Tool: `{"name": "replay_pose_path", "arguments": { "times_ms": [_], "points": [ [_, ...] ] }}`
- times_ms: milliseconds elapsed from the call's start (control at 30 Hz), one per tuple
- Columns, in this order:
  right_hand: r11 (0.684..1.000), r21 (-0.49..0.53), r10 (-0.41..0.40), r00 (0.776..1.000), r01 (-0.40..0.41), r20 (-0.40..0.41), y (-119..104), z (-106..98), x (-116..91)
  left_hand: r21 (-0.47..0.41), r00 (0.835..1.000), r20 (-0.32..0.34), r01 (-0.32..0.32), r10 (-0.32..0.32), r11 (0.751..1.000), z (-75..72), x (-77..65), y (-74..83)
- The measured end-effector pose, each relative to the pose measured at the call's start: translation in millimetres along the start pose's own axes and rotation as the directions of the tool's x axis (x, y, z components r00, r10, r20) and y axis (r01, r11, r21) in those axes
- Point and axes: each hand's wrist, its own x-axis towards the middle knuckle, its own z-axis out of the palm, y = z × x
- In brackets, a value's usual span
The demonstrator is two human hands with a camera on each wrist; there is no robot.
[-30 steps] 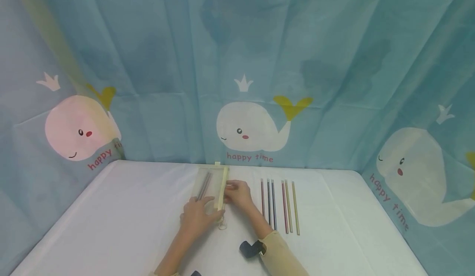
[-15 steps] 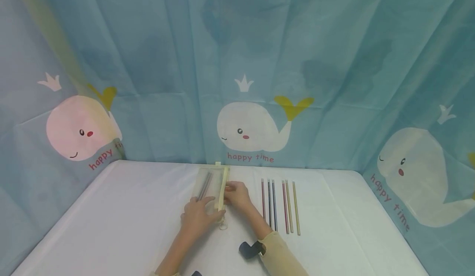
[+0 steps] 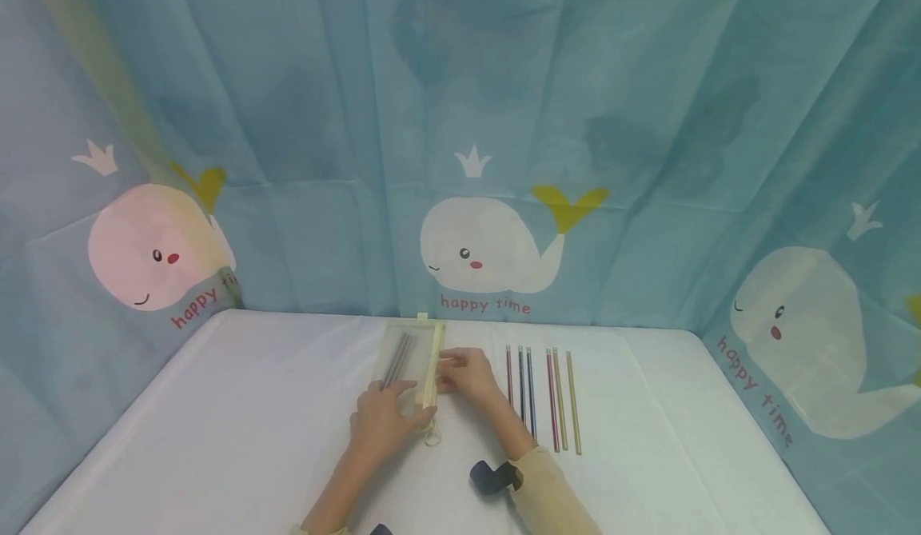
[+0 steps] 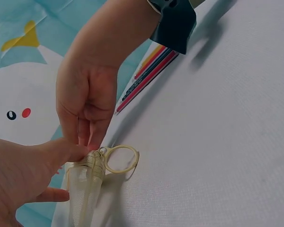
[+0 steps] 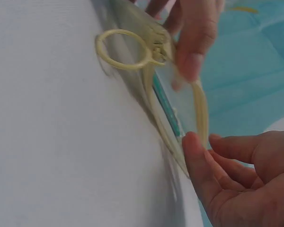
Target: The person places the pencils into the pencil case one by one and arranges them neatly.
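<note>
A translucent pencil pouch (image 3: 384,343) with a cream-yellow zip edge lies on the table, pencils (image 3: 398,359) showing inside it. My left hand (image 3: 381,427) grips its near end, thumb on the zip edge and fingers over the pouch. At the unzipped side, my right hand (image 3: 468,375) pinches the zip edge between thumb and fingers. In the right wrist view, the mouth gapes and a teal pencil (image 5: 165,104) lies inside, its end close to my right fingertips (image 5: 193,144). A yellow ring (image 5: 123,49) hangs from the zip's near end.
Several pencils (image 3: 553,399) lie side by side on the white table (image 3: 647,455), right of my right hand. A blue cloth (image 3: 316,183) printed with whales hangs behind the table and along its sides. A dark band (image 4: 175,23) sits on my right wrist.
My right hand has shifted slightly right along with its sleeve. The left hand and the pouch stay where they were.
</note>
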Motion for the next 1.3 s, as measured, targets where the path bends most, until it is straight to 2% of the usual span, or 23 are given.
{"name": "replay_pose_path", "arguments": {
  "times_ms": [167,567,1000,1300],
  "points": [
    [0.999,-0.041,-0.022,1.000,0.022,0.007,-6,-10,-1,0.010,1.000,-0.019,-0.009,0.009,1.000,-0.9,-1.0,-0.3],
    [0.994,-0.094,-0.057,0.998,0.056,-0.001,-17,-31,-11,0.014,1.000,-0.020,-0.002,0.002,1.000,-0.8,-1.0,-0.9],
    [0.993,-0.116,-0.033,0.996,0.023,-0.086,-13,-45,-19,0.007,1.000,0.004,0.009,-0.009,1.000,0.6,-1.1,0.1],
    [0.968,-0.245,-0.093,0.980,0.049,-0.173,-12,-56,-20,0.011,1.000,0.008,0.008,-0.008,1.000,0.5,-0.6,1.7]
  ]
}}
